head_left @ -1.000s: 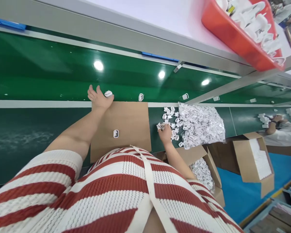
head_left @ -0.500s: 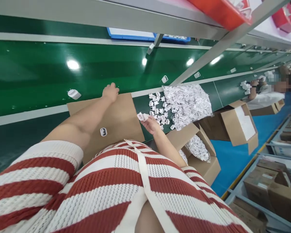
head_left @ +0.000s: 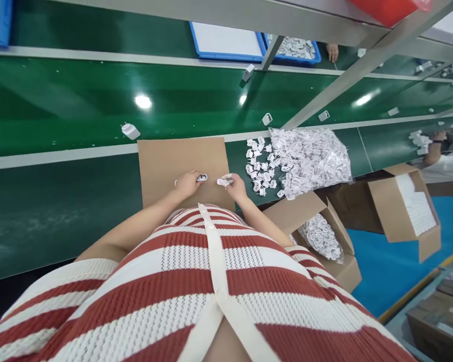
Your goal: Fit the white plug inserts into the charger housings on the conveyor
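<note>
My left hand (head_left: pixel 187 184) rests low over a sheet of brown cardboard (head_left: pixel 181 153), its fingers closed around a white charger housing (head_left: pixel 202 177) whose open end faces right. The edge of another white piece (head_left: pixel 175 183) peeks out at the left of that hand. A short gap away, my right hand (head_left: pixel 237 189) pinches small white plastic plug parts (head_left: pixel 224 181); how many is unclear. Right of the cardboard lies a loose scatter of similar white plug parts (head_left: pixel 262 171), beside a clear bag (head_left: pixel 311 158) full of them.
Beyond the cardboard runs a green conveyor belt (head_left: pixel 90 113) carrying white housings (head_left: pixel 130 131). Blue trays (head_left: pixel 226 54) stand behind it, and a metal post (head_left: pixel 347 70) slants across. Open cartons (head_left: pixel 396 206) sit at the right. Another person's hand (head_left: pixel 332 52) shows at the back.
My left hand has come back from the belt's edge to the cardboard and taken hold of a housing. My right hand, still holding plug parts, is now over the cardboard. The view has shifted left.
</note>
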The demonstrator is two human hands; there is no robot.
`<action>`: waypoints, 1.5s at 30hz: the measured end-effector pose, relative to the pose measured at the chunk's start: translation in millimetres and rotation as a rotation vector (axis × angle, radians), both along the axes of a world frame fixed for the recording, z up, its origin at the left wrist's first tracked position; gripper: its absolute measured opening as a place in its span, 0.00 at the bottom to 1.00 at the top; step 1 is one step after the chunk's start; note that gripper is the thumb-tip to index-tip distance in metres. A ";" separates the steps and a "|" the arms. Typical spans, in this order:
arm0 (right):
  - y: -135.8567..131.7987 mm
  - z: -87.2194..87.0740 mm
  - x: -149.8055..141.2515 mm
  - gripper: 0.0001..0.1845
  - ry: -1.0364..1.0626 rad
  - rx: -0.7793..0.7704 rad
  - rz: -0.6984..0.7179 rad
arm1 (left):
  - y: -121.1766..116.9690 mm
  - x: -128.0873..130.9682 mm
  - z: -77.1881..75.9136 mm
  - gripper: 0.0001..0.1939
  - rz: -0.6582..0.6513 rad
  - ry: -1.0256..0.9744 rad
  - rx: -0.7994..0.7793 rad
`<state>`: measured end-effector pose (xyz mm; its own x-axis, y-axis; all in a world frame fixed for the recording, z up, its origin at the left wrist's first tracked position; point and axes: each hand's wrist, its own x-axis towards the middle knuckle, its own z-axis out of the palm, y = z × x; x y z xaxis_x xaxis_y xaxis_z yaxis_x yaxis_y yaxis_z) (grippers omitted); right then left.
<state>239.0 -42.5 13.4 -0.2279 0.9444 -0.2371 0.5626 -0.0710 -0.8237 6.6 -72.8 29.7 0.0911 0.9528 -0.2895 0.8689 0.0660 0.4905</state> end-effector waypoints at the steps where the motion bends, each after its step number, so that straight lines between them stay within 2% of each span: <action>1: -1.5 -0.9 -0.4 0.11 -0.030 0.012 0.024 | -3.6 0.5 -1.3 0.17 0.016 -0.013 0.013; 5: -6.0 -3.2 -3.3 0.07 -0.105 0.047 0.118 | -10.9 0.7 -4.5 0.19 0.089 -0.033 0.080; 8: -6.1 -7.1 -5.0 0.20 -0.164 0.073 0.142 | -12.8 0.9 -8.4 0.16 0.147 -0.038 0.110; 10: -3.8 -9.8 -6.0 0.24 -0.213 0.075 0.119 | -12.8 0.9 -11.6 0.14 0.170 -0.051 0.121; 15: 6.6 -3.6 -13.2 0.18 -0.276 0.109 0.146 | -11.1 1.1 -15.9 0.12 0.126 -0.109 0.120; 21: 13.2 18.0 -36.1 0.23 -0.255 0.243 0.387 | -9.9 4.8 -16.5 0.17 0.130 -0.138 0.130; 27: 17.9 18.0 -49.1 0.23 -0.313 0.289 0.570 | -10.1 8.4 -21.0 0.16 0.146 -0.131 0.146; 45: 16.9 24.2 -52.4 0.18 -0.439 0.315 0.681 | -12.0 7.0 -30.7 0.19 0.120 -0.113 0.170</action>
<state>186.6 -25.6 37.6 -0.7163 0.6723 -0.1867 0.6714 0.5913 -0.4468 13.6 -84.8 -1.0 -0.0027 0.9930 -0.1184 0.7987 0.0734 0.5973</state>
